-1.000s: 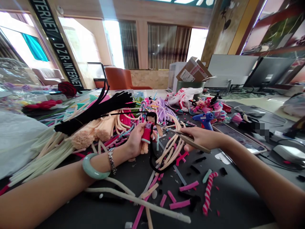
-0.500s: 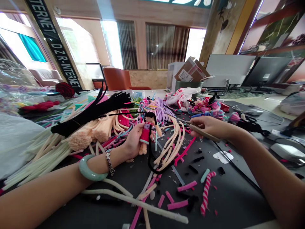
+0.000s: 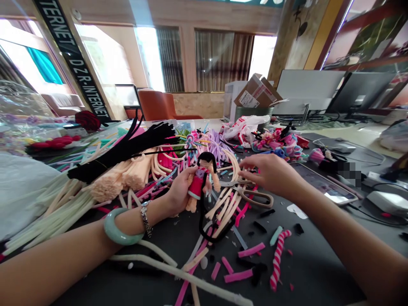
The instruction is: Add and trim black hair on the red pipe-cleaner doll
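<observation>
My left hand (image 3: 179,189) grips a small pipe-cleaner doll (image 3: 201,180) with black hair, a pink-red dress and peach legs, held upright above the dark table (image 3: 312,259). A black pipe cleaner (image 3: 204,221) hangs from the doll in a loop. My right hand (image 3: 270,173) hovers just right of the doll with its fingers spread and nothing in it. A pair of scissors (image 3: 251,194) lies on the table right under that hand, on peach pipe cleaners.
Bundles of black (image 3: 127,146), peach (image 3: 124,178) and pale green pipe cleaners (image 3: 47,216) cover the left. Cut pink and black scraps and a red-white twisted stick (image 3: 278,257) lie in front. A phone (image 3: 325,187), finished dolls (image 3: 277,142), a cardboard box (image 3: 256,93) and monitors stand at the right and back.
My right hand has put the scissors down on the table and opened above them. The left hand kept the doll in about the same place.
</observation>
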`<state>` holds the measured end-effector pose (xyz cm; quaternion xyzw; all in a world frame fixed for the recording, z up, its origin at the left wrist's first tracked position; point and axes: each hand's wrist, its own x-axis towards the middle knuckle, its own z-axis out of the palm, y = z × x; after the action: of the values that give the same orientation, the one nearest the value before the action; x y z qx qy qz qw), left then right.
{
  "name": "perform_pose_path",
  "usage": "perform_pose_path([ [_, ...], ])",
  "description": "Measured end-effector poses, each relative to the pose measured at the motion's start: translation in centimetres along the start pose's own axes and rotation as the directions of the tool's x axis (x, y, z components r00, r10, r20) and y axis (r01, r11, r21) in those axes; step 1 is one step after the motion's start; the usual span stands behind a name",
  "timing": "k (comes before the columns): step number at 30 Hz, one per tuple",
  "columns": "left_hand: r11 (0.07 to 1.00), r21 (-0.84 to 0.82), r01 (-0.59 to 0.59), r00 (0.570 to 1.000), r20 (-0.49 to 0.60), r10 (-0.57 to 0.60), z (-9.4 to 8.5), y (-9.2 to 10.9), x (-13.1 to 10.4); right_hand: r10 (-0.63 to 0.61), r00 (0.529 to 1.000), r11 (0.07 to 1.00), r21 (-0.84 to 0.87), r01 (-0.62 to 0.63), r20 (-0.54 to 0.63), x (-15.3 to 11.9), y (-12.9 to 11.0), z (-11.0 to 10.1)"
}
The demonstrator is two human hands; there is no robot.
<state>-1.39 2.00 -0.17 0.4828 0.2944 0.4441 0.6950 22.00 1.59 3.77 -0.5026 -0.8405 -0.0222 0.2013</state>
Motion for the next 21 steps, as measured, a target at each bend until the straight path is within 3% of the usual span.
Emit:
perform_pose_path([
  [2,0.999,0.038,-0.015,0.999,0.041,0.013,0.0,-0.2,-0.1,-0.013,0.985,0.981,0.189,0.046,-0.171,-0.2,-1.4,0.3],
  [5,0.996,0.084,-0.022,0.995,0.101,0.014,0.1,-0.3,-0.2,0.039,0.958,0.906,0.414,0.087,-0.285,-0.5,-3.4,1.2],
  [12,0.988,0.152,0.011,0.991,0.129,-0.031,0.1,-0.4,-0.6,0.164,0.966,0.719,0.694,0.021,-0.199,-0.2,-4.3,3.2],
  [21,0.990,0.142,-0.005,0.989,0.147,-0.016,0.0,-0.8,-0.6,0.181,0.981,0.655,0.753,-0.063,-0.076,0.2,-4.2,3.6],
])
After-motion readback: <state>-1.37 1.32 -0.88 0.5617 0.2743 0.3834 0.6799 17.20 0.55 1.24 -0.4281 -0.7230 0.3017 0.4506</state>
